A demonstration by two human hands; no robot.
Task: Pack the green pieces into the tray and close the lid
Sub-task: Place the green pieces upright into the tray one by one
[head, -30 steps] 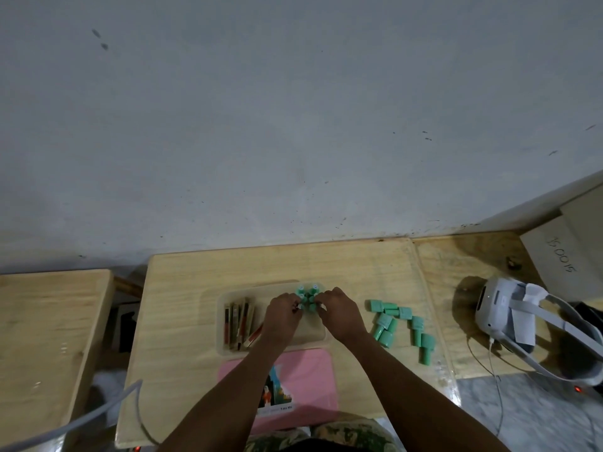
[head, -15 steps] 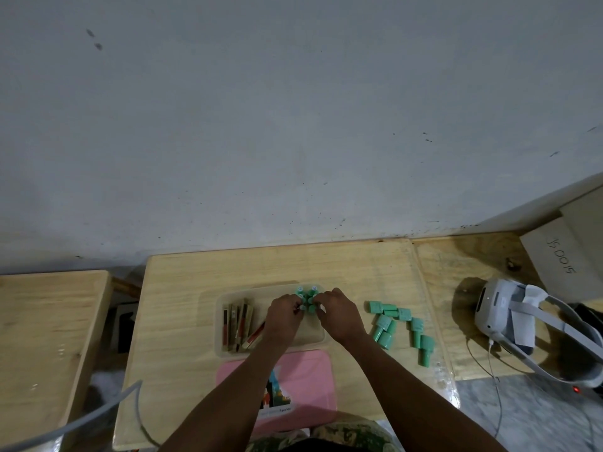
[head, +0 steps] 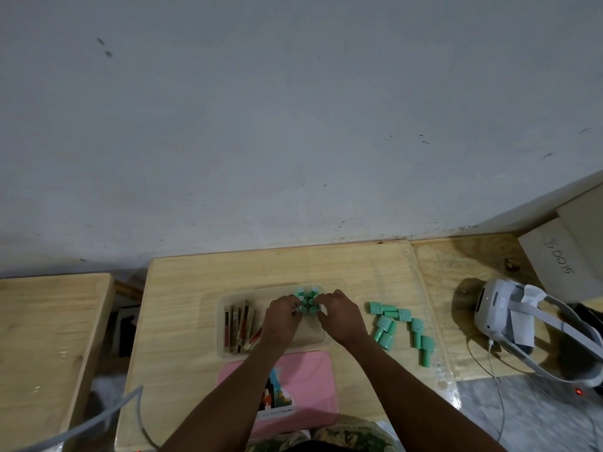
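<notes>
green pieces in tray, between both hands

Both forearms reaching forward, left hand and right hand close together, fingers curled inward

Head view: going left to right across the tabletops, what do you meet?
Side table → brown sticks in the tray → left hand → upright green pieces → right hand → loose green pieces → white headset → cardboard box.
</notes>
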